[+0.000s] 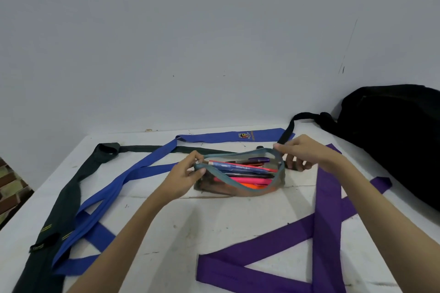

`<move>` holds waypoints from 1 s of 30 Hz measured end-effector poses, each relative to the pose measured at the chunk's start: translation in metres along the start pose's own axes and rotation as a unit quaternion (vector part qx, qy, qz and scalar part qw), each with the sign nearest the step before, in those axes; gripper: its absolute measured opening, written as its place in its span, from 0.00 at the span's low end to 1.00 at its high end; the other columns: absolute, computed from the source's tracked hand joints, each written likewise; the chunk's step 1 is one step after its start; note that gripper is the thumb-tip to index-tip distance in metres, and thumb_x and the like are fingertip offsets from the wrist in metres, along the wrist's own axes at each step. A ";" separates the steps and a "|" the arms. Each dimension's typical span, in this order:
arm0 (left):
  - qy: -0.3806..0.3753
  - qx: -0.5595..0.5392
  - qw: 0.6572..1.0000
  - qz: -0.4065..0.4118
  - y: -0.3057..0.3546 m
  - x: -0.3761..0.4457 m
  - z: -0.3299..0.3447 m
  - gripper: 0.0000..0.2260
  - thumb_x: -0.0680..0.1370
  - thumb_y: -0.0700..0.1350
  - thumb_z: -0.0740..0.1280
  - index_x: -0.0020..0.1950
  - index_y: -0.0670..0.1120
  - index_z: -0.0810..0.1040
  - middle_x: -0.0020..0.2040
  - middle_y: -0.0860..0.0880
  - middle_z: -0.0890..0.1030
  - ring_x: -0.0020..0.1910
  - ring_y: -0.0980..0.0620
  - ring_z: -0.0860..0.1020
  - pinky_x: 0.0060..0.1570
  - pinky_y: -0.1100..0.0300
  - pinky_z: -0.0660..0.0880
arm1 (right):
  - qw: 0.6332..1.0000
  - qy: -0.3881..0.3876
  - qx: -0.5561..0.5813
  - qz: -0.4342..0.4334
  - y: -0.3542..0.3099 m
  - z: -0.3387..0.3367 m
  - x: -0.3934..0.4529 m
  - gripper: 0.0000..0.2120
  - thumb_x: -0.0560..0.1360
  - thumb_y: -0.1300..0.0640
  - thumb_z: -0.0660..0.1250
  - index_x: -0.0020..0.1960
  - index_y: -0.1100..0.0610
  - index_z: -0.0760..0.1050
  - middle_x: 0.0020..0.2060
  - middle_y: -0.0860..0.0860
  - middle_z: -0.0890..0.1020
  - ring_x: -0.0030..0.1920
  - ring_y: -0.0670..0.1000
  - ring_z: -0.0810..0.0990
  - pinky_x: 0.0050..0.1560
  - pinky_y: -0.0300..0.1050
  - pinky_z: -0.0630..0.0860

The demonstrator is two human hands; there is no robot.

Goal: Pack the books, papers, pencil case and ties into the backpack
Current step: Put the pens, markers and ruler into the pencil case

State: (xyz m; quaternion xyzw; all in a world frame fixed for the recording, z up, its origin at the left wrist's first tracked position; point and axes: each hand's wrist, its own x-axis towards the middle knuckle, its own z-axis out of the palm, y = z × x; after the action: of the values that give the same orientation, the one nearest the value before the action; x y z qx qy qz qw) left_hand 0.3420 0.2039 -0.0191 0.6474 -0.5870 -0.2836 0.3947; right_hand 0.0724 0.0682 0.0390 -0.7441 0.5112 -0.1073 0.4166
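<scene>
Clear plastic with a grey zip forms the pencil case (239, 179) lying open at the middle of a scuffed white table (214, 233), pens and markers showing inside. A person's left hand (184, 172) pinches the case's left end, while the right hand (301, 151) pinches the zip at its right end. A long royal-blue tie (133, 173) overlies a dark green tie (69, 195) on the left; a folded purple tie (326, 209) spreads to the right. A black fabric backpack (400, 140) sits against the pale wall (214, 31) at far right.
</scene>
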 end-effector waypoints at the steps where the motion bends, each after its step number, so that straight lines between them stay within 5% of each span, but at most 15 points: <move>1: 0.004 -0.005 1.000 -0.003 -0.001 0.002 0.001 0.05 0.80 0.43 0.61 0.48 0.53 0.69 0.48 0.56 0.77 0.49 0.58 0.76 0.46 0.64 0.76 | 0.999 0.031 -0.003 -0.006 -0.003 0.000 0.010 0.19 0.77 0.45 0.63 0.41 0.59 0.80 0.28 0.52 0.77 0.24 0.49 0.69 0.24 0.37 0.62; 6: -0.004 -0.027 1.000 0.007 -0.007 0.011 0.001 0.04 0.80 0.42 0.62 0.49 0.52 0.69 0.49 0.51 0.79 0.51 0.50 0.78 0.50 0.57 0.78 | 0.987 0.102 -0.116 -0.033 -0.009 0.020 0.077 0.15 0.77 0.50 0.63 0.59 0.57 0.76 0.48 0.54 0.80 0.41 0.53 0.78 0.33 0.42 0.74; 8: -0.011 -0.029 0.999 0.013 -0.009 0.013 0.000 0.04 0.80 0.42 0.61 0.49 0.51 0.69 0.49 0.52 0.79 0.52 0.51 0.78 0.49 0.58 0.78 | 0.980 0.048 -0.186 -0.048 -0.003 0.029 0.104 0.18 0.79 0.53 0.62 0.68 0.56 0.71 0.65 0.56 0.73 0.61 0.57 0.74 0.54 0.47 0.75; 10: -0.017 -0.033 0.999 0.023 -0.010 0.015 -0.001 0.05 0.80 0.42 0.61 0.48 0.52 0.69 0.49 0.53 0.78 0.52 0.52 0.78 0.49 0.61 0.78 | 0.962 0.008 -0.270 -0.046 0.005 0.038 0.119 0.18 0.80 0.58 0.59 0.70 0.54 0.69 0.70 0.57 0.69 0.69 0.57 0.67 0.65 0.47 0.66; 13: -0.029 -0.042 0.998 0.033 -0.011 0.015 -0.002 0.05 0.80 0.41 0.61 0.48 0.52 0.69 0.49 0.52 0.78 0.52 0.53 0.78 0.49 0.64 0.78 | 0.931 0.034 -0.354 -0.078 0.015 0.047 0.125 0.15 0.80 0.58 0.58 0.65 0.56 0.73 0.60 0.55 0.79 0.60 0.55 0.75 0.56 0.44 0.68; 17: -0.022 -0.048 0.998 0.024 -0.012 0.015 -0.001 0.05 0.80 0.41 0.61 0.48 0.52 0.68 0.48 0.55 0.77 0.49 0.55 0.78 0.44 0.68 0.76 | 0.953 0.069 -0.284 -0.078 0.024 0.049 0.125 0.13 0.77 0.63 0.64 0.60 0.59 0.77 0.56 0.58 0.80 0.56 0.57 0.77 0.52 0.44 0.71; 21: -0.022 -0.082 0.996 0.011 -0.014 0.013 0.000 0.05 0.80 0.41 0.61 0.49 0.52 0.69 0.48 0.56 0.77 0.47 0.59 0.78 0.43 0.68 0.75 | 0.986 0.139 0.012 -0.096 0.004 0.027 0.100 0.15 0.71 0.59 0.73 0.57 0.61 0.79 0.46 0.58 0.80 0.41 0.53 0.78 0.43 0.42 0.73; 24: -0.024 -0.098 0.995 -0.002 -0.014 0.013 0.001 0.04 0.80 0.42 0.61 0.49 0.52 0.69 0.50 0.55 0.78 0.50 0.54 0.78 0.43 0.67 0.76 | 0.959 0.111 0.232 -0.120 -0.029 0.014 0.063 0.15 0.69 0.61 0.75 0.54 0.62 0.78 0.40 0.54 0.78 0.31 0.47 0.79 0.35 0.35 0.77; 30: -0.019 -0.109 0.994 -0.022 -0.013 0.014 0.003 0.04 0.79 0.43 0.61 0.49 0.52 0.70 0.52 0.53 0.78 0.53 0.50 0.77 0.42 0.66 0.77 | 0.982 -0.051 -0.015 -0.182 -0.050 0.027 0.012 0.07 0.69 0.61 0.74 0.44 0.60 0.77 0.39 0.54 0.81 0.33 0.50 0.80 0.36 0.36 0.75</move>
State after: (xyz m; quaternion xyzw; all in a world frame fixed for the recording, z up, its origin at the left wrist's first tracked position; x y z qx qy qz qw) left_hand 0.3486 0.1897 -0.0302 0.6075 -0.5459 -0.3666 0.4456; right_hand 0.1272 0.0782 0.0548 -0.8350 0.3468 -0.1354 0.4051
